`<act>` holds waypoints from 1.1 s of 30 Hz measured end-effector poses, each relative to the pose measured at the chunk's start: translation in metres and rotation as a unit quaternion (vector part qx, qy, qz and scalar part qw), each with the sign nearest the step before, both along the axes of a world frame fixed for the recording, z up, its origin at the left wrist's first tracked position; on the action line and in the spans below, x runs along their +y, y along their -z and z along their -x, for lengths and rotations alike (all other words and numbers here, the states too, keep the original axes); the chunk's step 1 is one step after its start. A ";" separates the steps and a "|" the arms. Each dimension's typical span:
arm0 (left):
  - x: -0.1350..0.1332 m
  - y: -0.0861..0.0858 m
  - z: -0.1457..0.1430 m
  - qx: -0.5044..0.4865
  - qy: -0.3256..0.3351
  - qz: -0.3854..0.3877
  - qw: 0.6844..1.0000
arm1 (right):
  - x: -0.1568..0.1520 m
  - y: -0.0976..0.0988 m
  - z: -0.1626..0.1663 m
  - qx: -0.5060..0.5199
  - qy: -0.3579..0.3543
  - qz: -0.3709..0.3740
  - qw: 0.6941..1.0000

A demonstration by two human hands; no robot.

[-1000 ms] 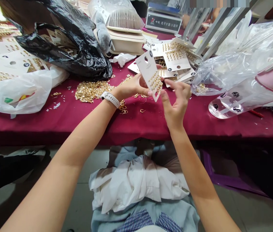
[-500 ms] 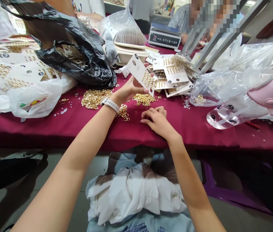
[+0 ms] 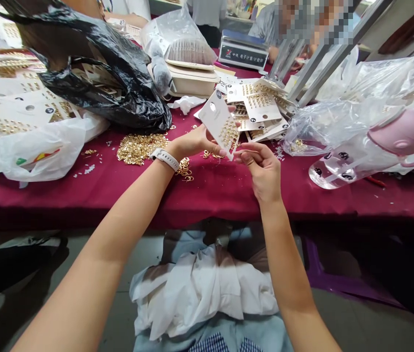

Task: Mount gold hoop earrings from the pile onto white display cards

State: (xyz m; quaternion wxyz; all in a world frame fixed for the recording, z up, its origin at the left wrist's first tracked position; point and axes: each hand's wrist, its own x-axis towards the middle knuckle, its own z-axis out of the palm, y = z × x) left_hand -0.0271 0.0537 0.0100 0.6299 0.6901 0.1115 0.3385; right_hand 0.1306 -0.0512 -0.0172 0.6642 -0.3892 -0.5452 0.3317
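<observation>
My left hand, with a white watch on the wrist, grips a white earring card that is tilted up above the table. Rows of small gold earrings fill the card's lower part. Close to the card's lower right corner, my right hand has its thumb and fingers pinched together; what is between them is too small to make out. A large heap of gold pieces lies left of my left wrist. Beneath my left forearm is a smaller group of gold hooks, and more gold pieces are partly hidden below the card.
Stacked earring cards lie behind my hands. A black plastic bag and a white bag stand left. On the right are clear plastic bags and a pink-lidded bottle. A digital scale and other people are farther back.
My right hand has risen from the tabletop to the card's lower right corner, its fingers now pinched. The card in my left hand has turned to face me more.
</observation>
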 end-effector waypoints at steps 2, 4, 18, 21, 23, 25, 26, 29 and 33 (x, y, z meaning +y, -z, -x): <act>0.000 0.002 -0.001 0.016 0.019 -0.003 1.000 | 0.000 -0.001 0.002 0.039 0.008 -0.002 0.999; 0.001 0.004 -0.002 0.020 0.024 0.005 1.000 | -0.001 -0.002 0.004 0.063 0.026 -0.010 0.998; -0.005 0.009 -0.010 -0.039 -0.002 0.010 0.999 | -0.007 -0.004 0.004 -0.154 0.201 -0.145 0.957; -0.003 0.009 -0.010 -0.032 0.004 0.005 0.999 | -0.007 -0.002 0.004 -0.208 0.165 -0.126 0.956; -0.002 0.010 -0.012 -0.027 0.003 -0.002 1.000 | -0.007 -0.002 0.004 -0.215 0.169 -0.129 0.953; -0.002 0.012 -0.013 -0.027 -0.005 -0.004 1.000 | -0.007 -0.001 0.002 -0.205 0.194 -0.145 0.948; -0.002 0.012 -0.013 -0.028 -0.009 -0.003 1.000 | -0.006 -0.001 0.000 -0.199 0.212 -0.150 0.945; -0.006 0.010 -0.014 -0.023 -0.019 0.001 1.000 | -0.003 0.000 -0.004 -0.188 0.264 -0.128 0.937; -0.014 0.007 -0.015 -0.012 -0.011 0.004 1.000 | -0.002 0.001 -0.005 -0.213 0.275 -0.068 0.935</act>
